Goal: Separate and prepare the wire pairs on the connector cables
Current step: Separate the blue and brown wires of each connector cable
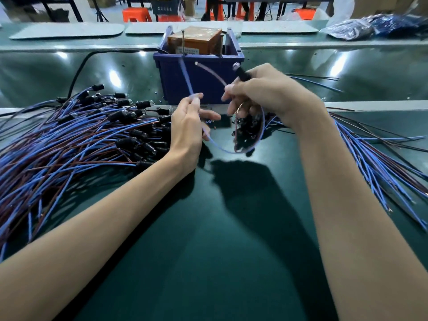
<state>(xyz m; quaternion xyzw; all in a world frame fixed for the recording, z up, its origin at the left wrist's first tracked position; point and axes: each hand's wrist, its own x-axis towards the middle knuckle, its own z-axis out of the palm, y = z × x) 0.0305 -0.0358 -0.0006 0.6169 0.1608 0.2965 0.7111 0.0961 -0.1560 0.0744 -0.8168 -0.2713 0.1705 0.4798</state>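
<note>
My left hand (188, 126) pinches a blue wire (186, 77) between thumb and fingers; the wire stands up, blurred, in front of the blue bin. My right hand (259, 93) grips a black connector (242, 71) whose clear tip points up and left. A brown wire (212, 72) curves up from that hand. A loop of wire (231, 150) hangs between both hands above the green table. A large pile of blue and brown connector cables (76, 140) lies at the left. A second spread of cables (375, 158) lies at the right, with black connectors (245, 128) under my right hand.
A blue plastic bin (234, 63) with an orange-brown box (194, 40) inside stands just behind my hands. A black cord (78, 72) runs off its left side. The green table (231, 228) lies between my forearms. Bagged dark items (375, 27) sit at the back right.
</note>
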